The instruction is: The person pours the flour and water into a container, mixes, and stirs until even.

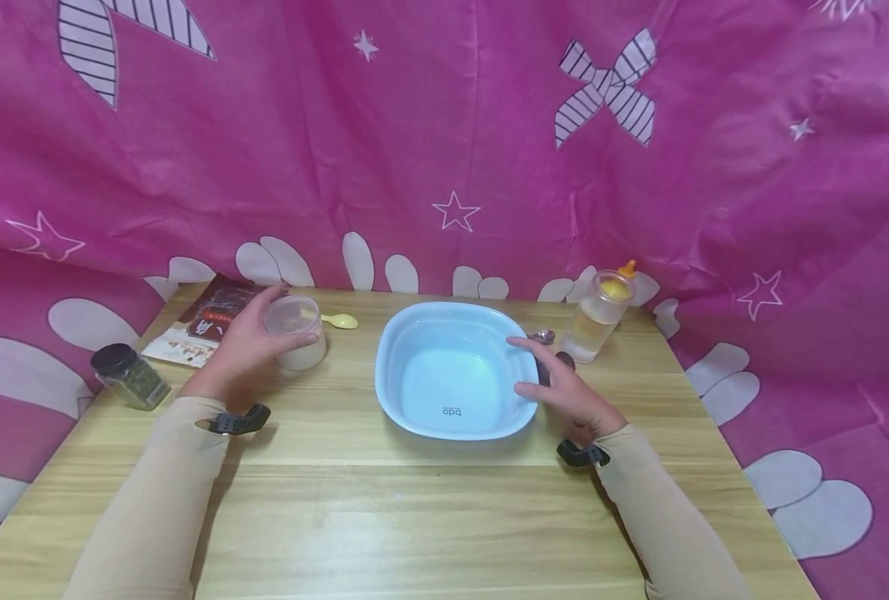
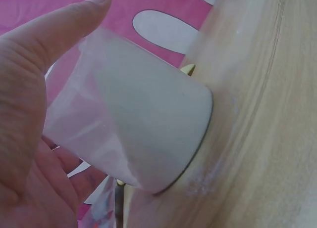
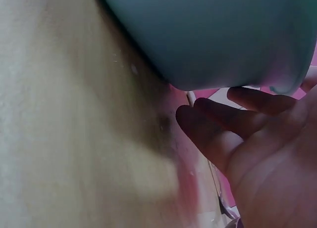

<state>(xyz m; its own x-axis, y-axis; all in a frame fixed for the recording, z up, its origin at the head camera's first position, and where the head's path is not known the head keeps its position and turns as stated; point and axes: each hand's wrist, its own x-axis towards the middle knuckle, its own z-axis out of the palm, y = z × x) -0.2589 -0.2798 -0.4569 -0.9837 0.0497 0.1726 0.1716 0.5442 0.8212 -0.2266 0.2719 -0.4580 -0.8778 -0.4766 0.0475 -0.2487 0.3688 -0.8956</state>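
My left hand [image 1: 245, 342] holds a translucent plastic cup [image 1: 303, 354] at the table's back left, thumb across its near side. Pale contents fill its lower part, and in the left wrist view the cup [image 2: 148, 114] rests on the wood. A light blue basin [image 1: 455, 425] stands in the middle, with nothing seen inside. My right hand [image 1: 571, 392] grips its right rim, thumb and index finger over the edge. In the right wrist view the other fingers [image 3: 213, 134] hang by the basin's outer wall [image 3: 213, 40]. Behind the cup lies a yellow spoon [image 1: 342, 321].
A clear bottle [image 1: 590, 329] of liquid, with a yellow and orange top, stands at the back right. Near it are a metal spoon [image 1: 543, 337] and a dark round object [image 1: 566, 360]. Left lie a dark-lidded jar [image 1: 132, 379] and a printed packet [image 1: 200, 321]. Pink curtain hangs behind.
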